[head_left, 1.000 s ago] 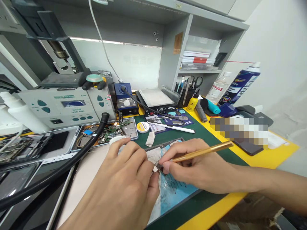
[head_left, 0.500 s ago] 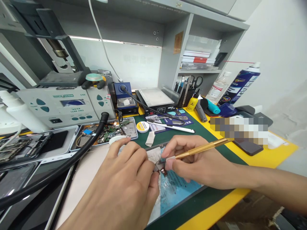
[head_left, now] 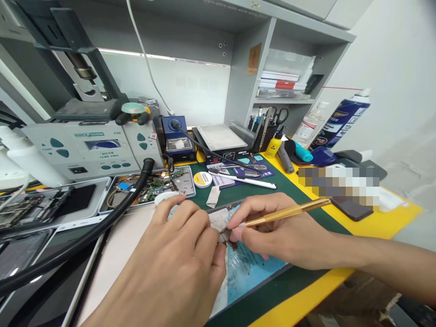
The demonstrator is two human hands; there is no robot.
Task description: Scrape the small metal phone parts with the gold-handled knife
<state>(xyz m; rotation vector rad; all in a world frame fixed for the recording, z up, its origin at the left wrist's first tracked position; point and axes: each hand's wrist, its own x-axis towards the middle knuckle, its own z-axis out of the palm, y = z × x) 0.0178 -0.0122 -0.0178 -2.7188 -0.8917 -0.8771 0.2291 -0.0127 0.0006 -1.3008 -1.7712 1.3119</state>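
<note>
My right hand (head_left: 282, 238) holds a gold-handled precision knife (head_left: 289, 213) like a pen, its slim tip pointing left. That tip meets a small grey flat part (head_left: 224, 235), from which a brown flex strip (head_left: 234, 245) sticks out, partly covered by my right fingers. On the part's left side, the bent fingers and thumb of my left hand (head_left: 173, 259) press at its edge; their grip is mostly hidden. Beneath both hands lies a worn blue and white work pad (head_left: 252, 274). A white round object (head_left: 166, 197) shows beyond my left fingers.
A black hose (head_left: 119, 213) crosses the left side over phone parts. Behind my hands are a tray of circuit boards (head_left: 180, 181), a round tin (head_left: 202, 179), a white soldering iron (head_left: 255, 182) and a heating plate (head_left: 221, 136). A dark phone (head_left: 352, 209) lies at right.
The knife's handle has swung slightly, and my right fingertips have shifted a little left and up over the part, covering more of the brown flex strip. My left hand stays put.
</note>
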